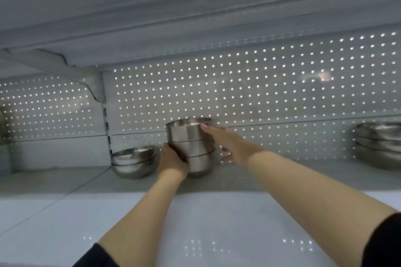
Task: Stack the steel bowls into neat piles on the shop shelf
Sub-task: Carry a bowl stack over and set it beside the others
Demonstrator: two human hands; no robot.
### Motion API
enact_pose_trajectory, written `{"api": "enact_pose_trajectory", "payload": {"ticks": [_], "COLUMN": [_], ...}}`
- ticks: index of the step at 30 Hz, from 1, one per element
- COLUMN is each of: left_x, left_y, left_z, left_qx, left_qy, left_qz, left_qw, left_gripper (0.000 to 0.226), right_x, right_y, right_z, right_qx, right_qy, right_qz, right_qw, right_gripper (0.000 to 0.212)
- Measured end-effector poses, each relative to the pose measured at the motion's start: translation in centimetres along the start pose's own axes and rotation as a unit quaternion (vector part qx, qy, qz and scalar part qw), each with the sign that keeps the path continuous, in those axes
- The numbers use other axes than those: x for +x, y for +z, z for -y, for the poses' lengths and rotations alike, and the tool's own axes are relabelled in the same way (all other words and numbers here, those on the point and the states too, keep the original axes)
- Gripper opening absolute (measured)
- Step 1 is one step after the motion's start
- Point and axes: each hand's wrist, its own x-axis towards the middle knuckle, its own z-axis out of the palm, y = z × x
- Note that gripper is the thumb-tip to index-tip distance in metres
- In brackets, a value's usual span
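Nearest the camera, two bare forearms with dark sleeves (384,243) at the elbows reached forward over the pale front lip of the shelf (217,219). Both led to a pile of three deep steel bowls (191,145) that stood nested and upright on the shelf board. The left hand (172,161) gripped the lower left side of the pile, its fingers curled round the wall of the bottom bowls. The right hand (230,144) lay against the pile's right side with straight, spread fingers, the uppermost fingertip touching the top bowl just under its rim; it pressed rather than clasped.

Just left of the gripped pile, near but apart from the left hand, sat a second pile of shallow bowls (134,161), two nested. Well off to the right of the right hand, at the frame's edge, stood another pile of wide bowls (379,143), partly cut off.

Behind the hands rose the perforated back panel (260,93), light showing through its holes. To the upper left of the grip a slotted upright (106,123) carried a bracket (91,80) under the upper shelf (195,17), which hung low over the pile.
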Motion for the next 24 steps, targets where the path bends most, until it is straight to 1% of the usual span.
{"api": "enact_pose_trajectory", "payload": {"ticks": [1, 2, 5, 7, 9, 11, 15, 17, 19, 22, 24], "left_x": [0.0, 0.1, 0.2, 0.4, 0.6, 0.7, 0.6, 0.5, 0.0, -1.6, -3.5], "left_y": [0.2, 0.4, 0.9, 0.9, 0.8, 0.7, 0.7, 0.8, 1.0, 0.9, 1.3], "left_z": [0.2, 0.5, 1.0, 1.2, 1.4, 1.5, 1.3, 0.8, -0.2, -2.9, -5.1], "left_qx": [-0.007, -0.016, -0.054, -0.080, -0.098, -0.103, -0.083, -0.073, -0.092, -0.121, -0.158], "left_qy": [-0.008, -0.016, -0.039, -0.051, -0.061, -0.058, -0.046, -0.037, -0.019, 0.042, 0.079], "left_qz": [0.011, 0.021, 0.039, 0.056, 0.076, 0.091, 0.105, 0.111, 0.112, 0.118, 0.133], "left_qw": [1.000, 1.000, 0.997, 0.994, 0.990, 0.989, 0.990, 0.991, 0.989, 0.985, 0.975], "left_gripper": [0.047, 0.049, 0.053, 0.052, 0.056, 0.066, 0.077, 0.077, 0.069, 0.060, 0.056], "right_x": [0.1, 0.2, 0.5, 0.9, 1.2, 1.2, 0.4, -0.3, -1.2, -3.1, -4.6], "right_y": [0.1, 0.2, 0.8, 1.2, 1.5, 1.6, 1.6, 1.1, -0.4, -4.2, -7.2], "right_z": [0.3, 0.5, 0.9, 0.9, 0.9, 0.7, 0.6, 0.9, 1.2, 1.8, 2.2], "right_qx": [0.010, 0.019, 0.053, 0.069, 0.082, 0.103, 0.106, 0.112, 0.123, 0.142, 0.143], "right_qy": [0.009, 0.016, 0.037, 0.056, 0.073, 0.086, 0.090, 0.084, 0.071, 0.059, 0.046], "right_qz": [0.012, 0.022, 0.042, 0.042, 0.036, 0.036, 0.040, 0.038, 0.041, 0.028, 0.002], "right_qw": [1.000, 0.999, 0.997, 0.995, 0.993, 0.990, 0.990, 0.989, 0.989, 0.988, 0.989], "right_gripper": [0.069, 0.068, 0.046, 0.040, 0.041, 0.045, 0.044, 0.044, 0.045, 0.047, 0.047]}}
